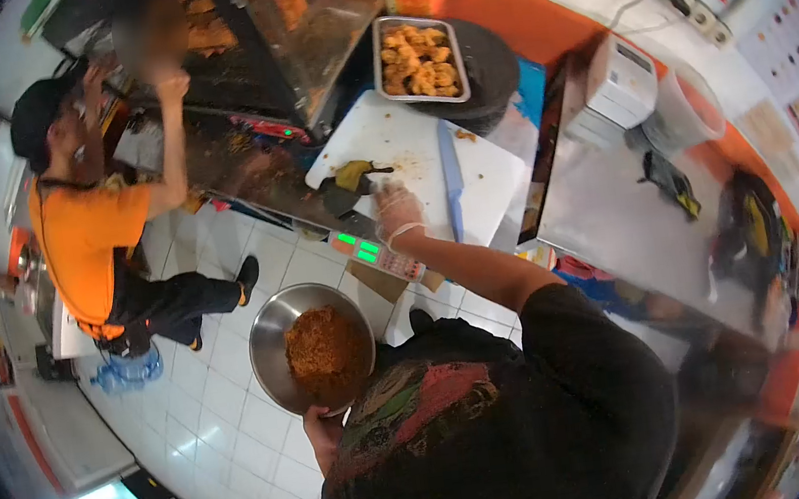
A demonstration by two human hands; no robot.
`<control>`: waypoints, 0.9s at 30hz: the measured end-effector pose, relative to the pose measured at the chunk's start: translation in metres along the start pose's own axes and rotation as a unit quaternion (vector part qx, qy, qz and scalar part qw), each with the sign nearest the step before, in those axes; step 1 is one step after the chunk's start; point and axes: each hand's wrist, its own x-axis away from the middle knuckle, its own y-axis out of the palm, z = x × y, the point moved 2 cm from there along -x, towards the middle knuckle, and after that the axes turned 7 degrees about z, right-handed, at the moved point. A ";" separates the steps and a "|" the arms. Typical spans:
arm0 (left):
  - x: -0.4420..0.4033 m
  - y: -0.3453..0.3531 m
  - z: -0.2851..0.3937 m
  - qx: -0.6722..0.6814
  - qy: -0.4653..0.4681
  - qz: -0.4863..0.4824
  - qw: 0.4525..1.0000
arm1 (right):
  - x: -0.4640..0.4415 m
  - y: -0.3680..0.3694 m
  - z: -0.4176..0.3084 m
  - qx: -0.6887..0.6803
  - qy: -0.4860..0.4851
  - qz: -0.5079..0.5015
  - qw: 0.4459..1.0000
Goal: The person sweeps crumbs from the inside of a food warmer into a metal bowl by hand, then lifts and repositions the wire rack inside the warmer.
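My left hand grips the near rim of a round metal bowl, held low beside my body. Orange-brown, crumbly food fills much of that bowl. A clear plastic glove covers my right hand, which reaches to the near edge of a white cutting board. Its fingers are blurred and point at a dark object with a yellow-green part; whether they touch or hold it I cannot make out. A knife with a pale blue blade lies on the board, to the right of that hand.
A metal tray of fried pieces stands behind the board. Below my right hand is a scale with green displays. To the left, a co-worker in an orange shirt reaches toward a glass display case. A white machine sits on the right counter.
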 end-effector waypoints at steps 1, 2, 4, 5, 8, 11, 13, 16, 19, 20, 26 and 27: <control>-0.007 -0.008 -0.003 -0.005 -0.008 0.005 1.000 | 0.002 -0.004 0.000 -0.010 -0.017 -0.036 0.999; -0.018 -0.021 -0.008 -0.007 -0.013 0.008 1.000 | -0.003 0.018 0.005 -0.068 0.014 -0.077 0.995; -0.049 -0.051 -0.022 0.032 -0.062 -0.035 0.997 | -0.005 0.003 0.006 -0.046 -0.014 -0.056 0.997; -0.060 -0.058 -0.026 0.074 -0.104 -0.080 0.989 | -0.006 -0.005 0.004 -0.028 -0.048 -0.033 0.998; -0.032 -0.027 0.007 0.007 -0.025 -0.099 0.995 | -0.008 0.001 0.002 -0.070 0.010 -0.022 0.997; -0.039 -0.033 0.012 -0.004 -0.031 -0.035 0.999 | 0.000 0.000 0.010 -0.051 -0.019 0.007 0.999; -0.057 -0.050 0.005 0.035 -0.055 -0.002 0.998 | 0.007 -0.008 0.015 -0.020 -0.033 -0.018 0.999; -0.060 -0.047 0.005 0.076 -0.059 -0.001 0.995 | 0.003 -0.048 0.033 -0.076 -0.056 -0.026 0.995; -0.071 -0.055 0.000 0.083 -0.052 -0.007 0.995 | 0.000 0.004 0.097 -0.249 0.020 0.052 0.967; -0.073 -0.061 -0.005 0.084 -0.053 -0.005 0.995 | -0.012 -0.003 0.119 -0.174 0.041 0.081 0.981; -0.062 -0.034 -0.004 0.058 -0.030 -0.040 0.997 | -0.064 0.035 0.233 -0.034 0.105 0.124 0.986; -0.063 -0.030 -0.003 0.053 -0.033 -0.040 0.997 | -0.070 0.022 0.223 0.017 0.095 0.096 0.991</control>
